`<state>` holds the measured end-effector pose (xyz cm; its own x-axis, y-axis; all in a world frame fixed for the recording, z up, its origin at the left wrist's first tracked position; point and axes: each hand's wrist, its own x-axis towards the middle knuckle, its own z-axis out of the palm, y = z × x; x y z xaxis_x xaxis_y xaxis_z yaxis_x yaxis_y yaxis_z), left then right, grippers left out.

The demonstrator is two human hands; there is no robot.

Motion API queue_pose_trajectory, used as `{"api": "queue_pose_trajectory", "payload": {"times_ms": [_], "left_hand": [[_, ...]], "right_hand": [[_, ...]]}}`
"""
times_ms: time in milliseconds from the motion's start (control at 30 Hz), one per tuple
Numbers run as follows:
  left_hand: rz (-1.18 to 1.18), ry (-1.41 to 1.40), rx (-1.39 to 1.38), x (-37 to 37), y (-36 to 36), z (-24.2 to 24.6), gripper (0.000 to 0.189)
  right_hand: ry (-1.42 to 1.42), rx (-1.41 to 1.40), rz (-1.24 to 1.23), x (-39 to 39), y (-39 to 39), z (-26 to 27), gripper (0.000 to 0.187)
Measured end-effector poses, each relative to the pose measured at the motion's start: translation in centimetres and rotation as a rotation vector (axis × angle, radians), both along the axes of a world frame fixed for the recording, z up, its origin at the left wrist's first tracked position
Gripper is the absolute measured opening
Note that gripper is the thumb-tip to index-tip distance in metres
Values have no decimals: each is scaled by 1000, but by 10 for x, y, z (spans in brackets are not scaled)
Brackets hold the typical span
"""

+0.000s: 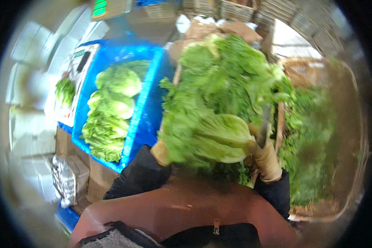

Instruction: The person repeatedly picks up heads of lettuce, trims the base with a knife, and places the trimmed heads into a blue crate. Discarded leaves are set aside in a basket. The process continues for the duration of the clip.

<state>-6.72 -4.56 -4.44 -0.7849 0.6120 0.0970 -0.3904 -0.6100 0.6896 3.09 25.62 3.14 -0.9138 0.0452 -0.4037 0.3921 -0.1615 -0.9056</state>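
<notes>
A head of leafy lettuce (223, 139) lies in front of me, its pale stem end to the right. My left hand (160, 153), in a tan glove, is at its leafy left side; leaves hide the fingers. My right hand (268, 162), also gloved, grips a knife (263, 127) beside the stem end, blade pointing up and away. Whether the blade touches the stem is too blurred to tell. Beneath and beyond lies a heap of loose green lettuce (226, 77).
On the left, a blue-lined crate (145, 124) holds several lettuce heads (111, 108). Past it, a white scale (73, 90) carries a small leafy bunch (65, 91). A wicker basket (348, 139) of greens (310, 148) stands right. White foam boxes (34, 127) line the far left.
</notes>
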Motion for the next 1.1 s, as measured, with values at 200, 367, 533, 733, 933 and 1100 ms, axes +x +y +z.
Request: {"api": "queue_pose_trajectory", "payload": {"times_ms": [200, 367, 533, 733, 933, 1100], "left_hand": [[178, 80, -460, -53, -47, 47, 69], [173, -93, -137, -151, -105, 54, 74], [326, 1077, -1991, -193, -167, 10, 47], [509, 927, -1677, -163, -207, -32, 49], [411, 753, -1756, -185, -187, -17, 63], [572, 733, -1792, -197, -170, -4, 58]], "right_hand": [[-252, -346, -143, -46, -52, -19, 50], [-15, -438, -275, -134, -123, -32, 48], [185, -453, -89, -233, -188, -41, 39], [153, -285, -155, -293, -253, -52, 29], [152, 44, -98, -310, -242, -58, 19], [142, 20, -2, -307, -220, -57, 25]]}}
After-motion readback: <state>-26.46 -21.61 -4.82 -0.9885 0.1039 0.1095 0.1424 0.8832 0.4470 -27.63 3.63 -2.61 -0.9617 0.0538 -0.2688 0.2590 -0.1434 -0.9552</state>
